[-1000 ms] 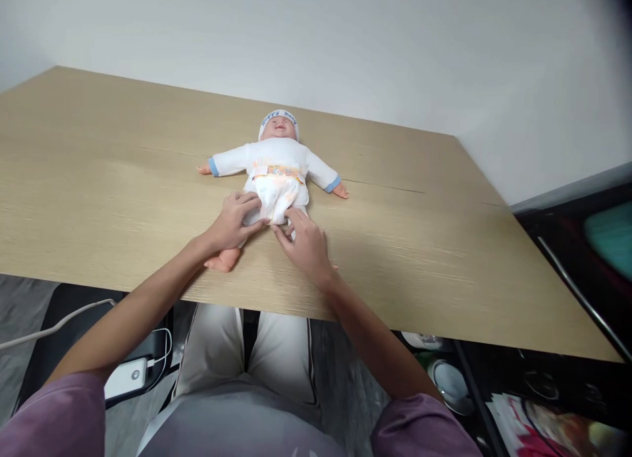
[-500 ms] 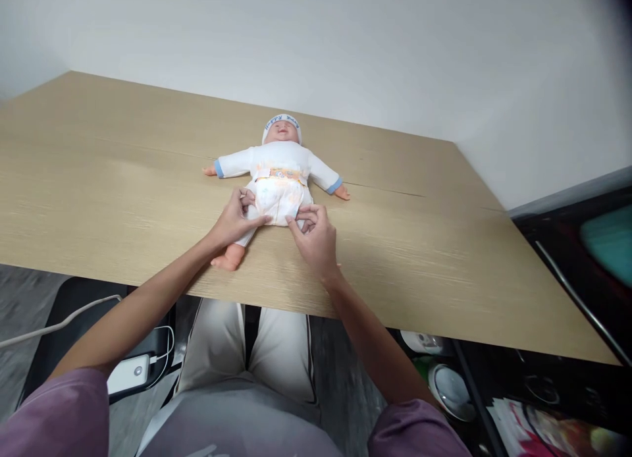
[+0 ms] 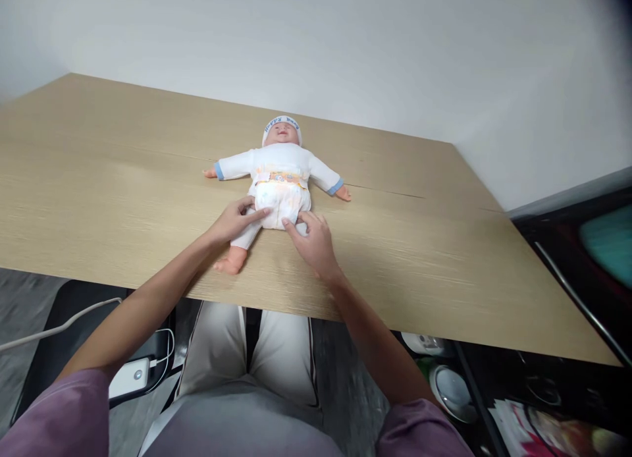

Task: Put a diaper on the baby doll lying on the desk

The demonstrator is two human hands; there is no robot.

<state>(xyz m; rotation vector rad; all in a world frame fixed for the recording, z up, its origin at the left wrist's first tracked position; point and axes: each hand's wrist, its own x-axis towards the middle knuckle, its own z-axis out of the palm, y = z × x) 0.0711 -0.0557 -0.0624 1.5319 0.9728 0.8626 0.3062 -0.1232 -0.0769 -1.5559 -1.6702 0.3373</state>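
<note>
A baby doll (image 3: 282, 155) in a white outfit with blue cuffs and a printed headband lies face up on the table, arms spread. Around its hips is a white diaper (image 3: 280, 199) with an orange printed waistband. My left hand (image 3: 236, 222) grips the diaper's leg edge on the left, thumb lying across the front. On the other side, my right hand (image 3: 315, 243) has thumb and fingers closed at the opposite leg edge. One bare doll foot (image 3: 232, 261) shows below my left hand; the other leg is mostly hidden behind my right hand.
The wooden table (image 3: 419, 259) runs back to a white wall (image 3: 316, 49). Below its front edge at left, a white device (image 3: 129, 376) with a cable rests on a black seat. At lower right are a dark shelf with packets (image 3: 533, 424) and a round-lidded container (image 3: 451, 391).
Both hands have shifted slightly along the diaper's leg edges, and my right thumb has moved a little left. The diaper's lower front looks smoother and rounder. The doll stays in place.
</note>
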